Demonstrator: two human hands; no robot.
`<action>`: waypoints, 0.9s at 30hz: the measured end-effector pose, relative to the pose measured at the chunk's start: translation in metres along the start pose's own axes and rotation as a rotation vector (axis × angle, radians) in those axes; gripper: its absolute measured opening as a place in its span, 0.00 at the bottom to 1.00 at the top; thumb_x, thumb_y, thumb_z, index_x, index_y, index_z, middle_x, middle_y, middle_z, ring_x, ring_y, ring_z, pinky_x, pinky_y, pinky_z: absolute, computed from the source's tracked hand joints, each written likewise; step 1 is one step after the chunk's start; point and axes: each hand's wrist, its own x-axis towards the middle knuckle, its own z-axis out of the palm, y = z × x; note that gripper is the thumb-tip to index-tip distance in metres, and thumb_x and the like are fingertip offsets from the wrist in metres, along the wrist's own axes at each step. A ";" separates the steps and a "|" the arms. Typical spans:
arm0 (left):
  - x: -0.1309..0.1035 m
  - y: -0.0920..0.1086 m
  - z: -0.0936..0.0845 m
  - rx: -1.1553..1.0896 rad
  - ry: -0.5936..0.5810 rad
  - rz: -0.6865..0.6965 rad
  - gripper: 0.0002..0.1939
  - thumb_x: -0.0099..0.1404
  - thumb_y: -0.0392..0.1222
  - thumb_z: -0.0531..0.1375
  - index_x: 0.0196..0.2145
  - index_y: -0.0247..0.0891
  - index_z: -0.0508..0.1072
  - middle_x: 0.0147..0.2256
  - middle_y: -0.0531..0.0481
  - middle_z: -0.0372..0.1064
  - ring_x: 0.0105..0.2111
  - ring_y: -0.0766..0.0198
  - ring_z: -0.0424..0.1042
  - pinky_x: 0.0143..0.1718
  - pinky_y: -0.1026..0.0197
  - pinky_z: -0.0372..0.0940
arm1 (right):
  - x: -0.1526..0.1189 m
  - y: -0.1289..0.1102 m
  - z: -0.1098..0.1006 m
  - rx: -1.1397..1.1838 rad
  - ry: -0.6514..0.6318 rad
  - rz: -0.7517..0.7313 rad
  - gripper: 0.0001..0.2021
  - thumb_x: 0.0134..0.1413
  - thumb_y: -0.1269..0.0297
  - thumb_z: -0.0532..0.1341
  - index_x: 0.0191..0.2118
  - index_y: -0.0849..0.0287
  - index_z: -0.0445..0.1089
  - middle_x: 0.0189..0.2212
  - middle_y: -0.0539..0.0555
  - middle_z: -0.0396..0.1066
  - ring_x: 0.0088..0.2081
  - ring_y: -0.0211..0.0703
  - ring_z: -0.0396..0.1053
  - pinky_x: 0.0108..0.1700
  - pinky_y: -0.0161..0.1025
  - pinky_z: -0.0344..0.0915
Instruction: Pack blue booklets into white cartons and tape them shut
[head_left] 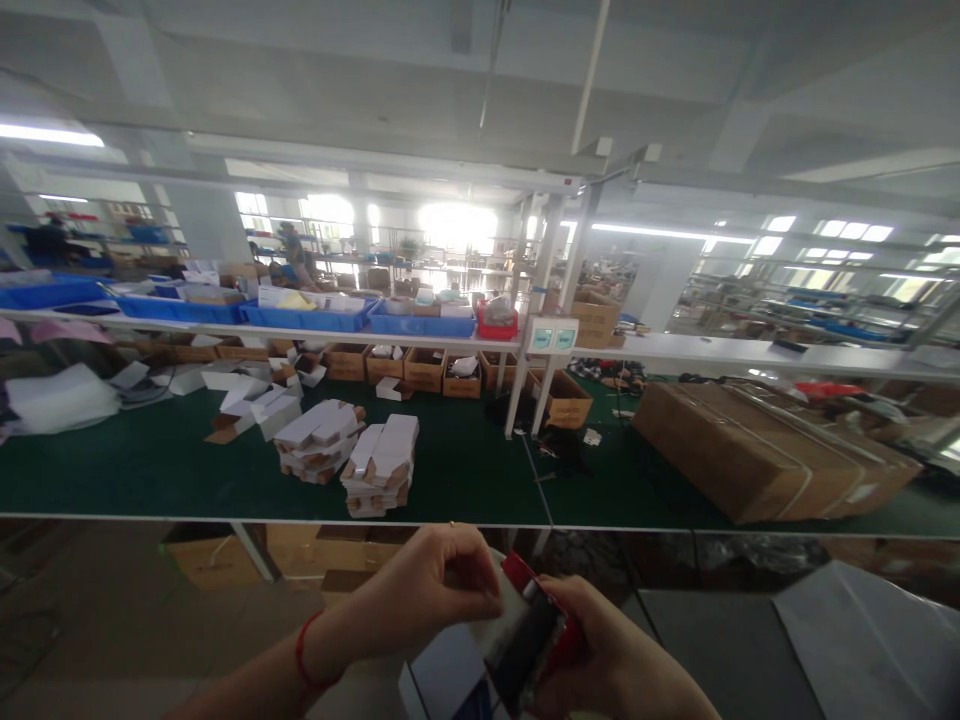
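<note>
Right hand (607, 655) should grip the red-edged dark item (534, 632) firmly while left hand (431, 590), fingers pinched on its near-white wrapping (501, 605), works slowly.

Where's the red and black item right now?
In the head view, low and right of centre, the red and black item is held between the left hand and right hand, in front of the green table.

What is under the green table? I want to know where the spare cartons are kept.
Brown cartons sit on the floor under the green table. The tabletop and both hands hide whatever lies further back.
</note>
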 end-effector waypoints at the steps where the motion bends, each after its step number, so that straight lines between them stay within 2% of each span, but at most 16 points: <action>1: 0.001 -0.002 0.001 0.010 -0.005 -0.008 0.10 0.53 0.42 0.70 0.27 0.34 0.74 0.30 0.53 0.69 0.31 0.67 0.67 0.34 0.63 0.60 | 0.001 0.005 0.000 -0.015 -0.012 0.018 0.23 0.30 0.54 0.80 0.33 0.63 0.77 0.27 0.50 0.74 0.27 0.37 0.67 0.26 0.29 0.64; 3: 0.002 -0.009 0.000 0.012 0.021 -0.036 0.13 0.51 0.43 0.70 0.22 0.34 0.71 0.27 0.54 0.67 0.28 0.68 0.64 0.31 0.64 0.58 | 0.003 0.018 -0.002 -0.036 -0.036 0.063 0.24 0.25 0.60 0.81 0.33 0.64 0.77 0.26 0.48 0.74 0.26 0.34 0.65 0.26 0.27 0.61; 5: 0.002 -0.021 -0.006 0.002 0.064 -0.101 0.15 0.50 0.45 0.70 0.23 0.35 0.70 0.24 0.56 0.64 0.25 0.70 0.61 0.27 0.64 0.53 | 0.001 0.035 -0.004 -0.016 -0.058 0.114 0.25 0.21 0.62 0.81 0.32 0.65 0.75 0.26 0.48 0.73 0.26 0.33 0.63 0.26 0.27 0.62; 8: 0.001 -0.043 -0.020 -0.028 0.160 -0.183 0.18 0.50 0.50 0.70 0.26 0.35 0.68 0.21 0.59 0.62 0.23 0.71 0.57 0.26 0.65 0.48 | -0.008 0.059 -0.008 0.070 0.054 0.152 0.30 0.19 0.64 0.79 0.38 0.63 0.75 0.30 0.50 0.75 0.29 0.38 0.68 0.32 0.31 0.68; 10: 0.000 -0.057 -0.025 -0.099 0.178 -0.216 0.20 0.50 0.52 0.71 0.27 0.35 0.69 0.23 0.57 0.65 0.25 0.70 0.61 0.28 0.65 0.52 | -0.013 0.070 -0.009 0.107 0.127 0.149 0.32 0.20 0.64 0.78 0.41 0.62 0.75 0.33 0.52 0.77 0.32 0.42 0.70 0.34 0.33 0.70; 11: -0.001 -0.063 -0.025 -0.169 0.162 -0.230 0.21 0.49 0.52 0.72 0.28 0.35 0.69 0.26 0.55 0.69 0.28 0.69 0.65 0.31 0.65 0.56 | -0.014 0.073 -0.009 0.135 0.108 0.150 0.31 0.21 0.63 0.78 0.41 0.61 0.76 0.33 0.53 0.77 0.32 0.43 0.70 0.34 0.33 0.70; 14: -0.002 -0.076 -0.018 -0.388 0.102 -0.252 0.24 0.50 0.54 0.73 0.31 0.36 0.68 0.35 0.48 0.77 0.38 0.61 0.74 0.41 0.59 0.66 | -0.012 0.076 -0.002 0.262 -0.029 0.174 0.29 0.20 0.62 0.79 0.37 0.62 0.77 0.31 0.53 0.78 0.31 0.42 0.71 0.31 0.31 0.68; 18: -0.005 -0.083 -0.013 -0.373 0.161 -0.248 0.24 0.54 0.58 0.70 0.31 0.36 0.68 0.30 0.47 0.78 0.34 0.59 0.77 0.42 0.55 0.69 | -0.006 0.078 0.006 0.314 -0.071 0.275 0.25 0.16 0.67 0.81 0.30 0.64 0.77 0.27 0.51 0.77 0.25 0.35 0.68 0.24 0.25 0.65; 22: -0.011 -0.091 -0.034 -0.302 0.282 -0.216 0.25 0.54 0.60 0.70 0.30 0.36 0.68 0.27 0.50 0.77 0.30 0.61 0.77 0.39 0.56 0.70 | -0.009 0.081 0.004 0.295 -0.065 0.338 0.23 0.13 0.74 0.79 0.27 0.65 0.76 0.23 0.50 0.75 0.21 0.31 0.65 0.21 0.23 0.62; 25: -0.017 -0.101 -0.052 -0.334 0.331 -0.238 0.25 0.52 0.59 0.72 0.29 0.36 0.68 0.27 0.51 0.76 0.30 0.62 0.76 0.38 0.57 0.71 | -0.013 0.081 -0.003 0.328 0.027 0.351 0.22 0.17 0.72 0.78 0.29 0.65 0.75 0.22 0.48 0.73 0.20 0.31 0.64 0.19 0.23 0.59; 27: -0.020 -0.107 -0.062 -0.358 0.337 -0.256 0.26 0.51 0.59 0.73 0.28 0.36 0.68 0.27 0.51 0.76 0.31 0.62 0.77 0.39 0.57 0.71 | -0.016 0.080 -0.007 0.319 0.011 0.381 0.22 0.21 0.71 0.77 0.31 0.66 0.75 0.20 0.49 0.72 0.20 0.33 0.65 0.19 0.24 0.60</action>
